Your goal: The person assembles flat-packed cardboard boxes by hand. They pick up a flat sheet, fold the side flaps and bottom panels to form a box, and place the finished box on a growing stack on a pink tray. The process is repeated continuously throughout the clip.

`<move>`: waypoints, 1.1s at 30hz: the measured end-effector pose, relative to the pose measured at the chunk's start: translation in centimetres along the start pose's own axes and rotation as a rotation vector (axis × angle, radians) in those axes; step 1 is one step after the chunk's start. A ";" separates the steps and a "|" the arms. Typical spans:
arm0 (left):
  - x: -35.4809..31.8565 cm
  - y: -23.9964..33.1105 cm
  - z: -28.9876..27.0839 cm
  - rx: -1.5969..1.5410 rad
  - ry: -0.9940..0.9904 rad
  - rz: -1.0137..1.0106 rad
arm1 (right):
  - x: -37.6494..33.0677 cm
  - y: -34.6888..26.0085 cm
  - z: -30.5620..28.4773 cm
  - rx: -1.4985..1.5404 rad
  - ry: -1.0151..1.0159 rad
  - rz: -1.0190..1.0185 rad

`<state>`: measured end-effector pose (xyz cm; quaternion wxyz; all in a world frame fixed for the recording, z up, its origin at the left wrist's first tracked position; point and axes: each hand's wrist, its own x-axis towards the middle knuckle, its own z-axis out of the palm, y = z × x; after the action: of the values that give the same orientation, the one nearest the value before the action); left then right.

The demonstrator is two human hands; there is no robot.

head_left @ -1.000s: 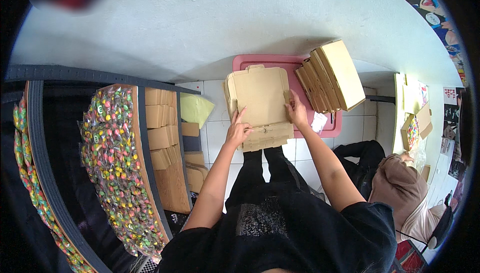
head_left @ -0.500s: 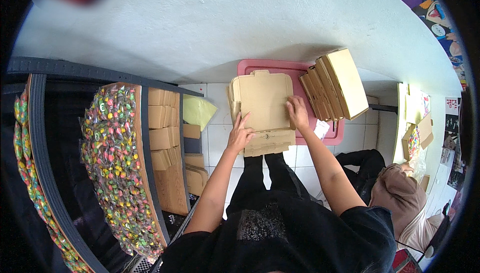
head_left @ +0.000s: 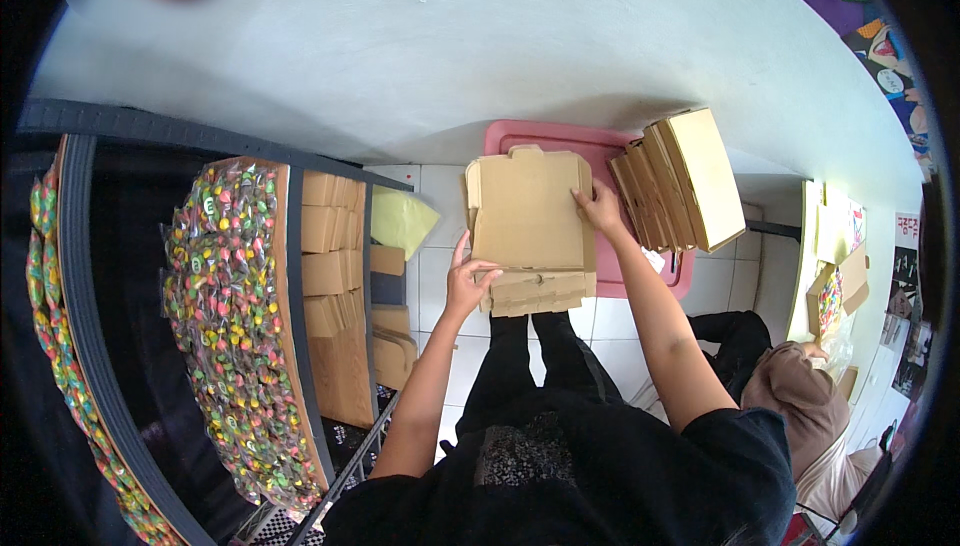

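Seemingly folding an opened tan cardboard box (head_left: 530,216) at picture centre, grasping its eight o'clock edge with left fingers (head_left: 461,250) and its two o'clock edge with right fingers (head_left: 583,198). Probably calling next for even pressure along the crease (head_left: 540,269). Flat, plain, tabbed at twelve, flapped at six, overlapping a pink tray (head_left: 560,129) toward one.

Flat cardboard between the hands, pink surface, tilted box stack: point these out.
Flat cardboard (head_left: 530,214), head view: middle of its large panel.
Pink surface (head_left: 572,132), head view: its far rim.
Tilted box stack (head_left: 706,178), head view: broad face of end box.
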<state>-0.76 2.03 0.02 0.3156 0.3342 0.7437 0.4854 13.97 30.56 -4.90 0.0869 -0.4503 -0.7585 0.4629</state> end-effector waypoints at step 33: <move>5.8 -3.5 3.3 -0.059 0.207 -0.172 | -4.0 -5.9 -1.2 -0.089 0.133 0.040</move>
<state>-2.11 7.30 -5.21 0.2875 0.2080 0.7834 0.5102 13.35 27.26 1.48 0.1078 -0.4984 -0.7618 0.3994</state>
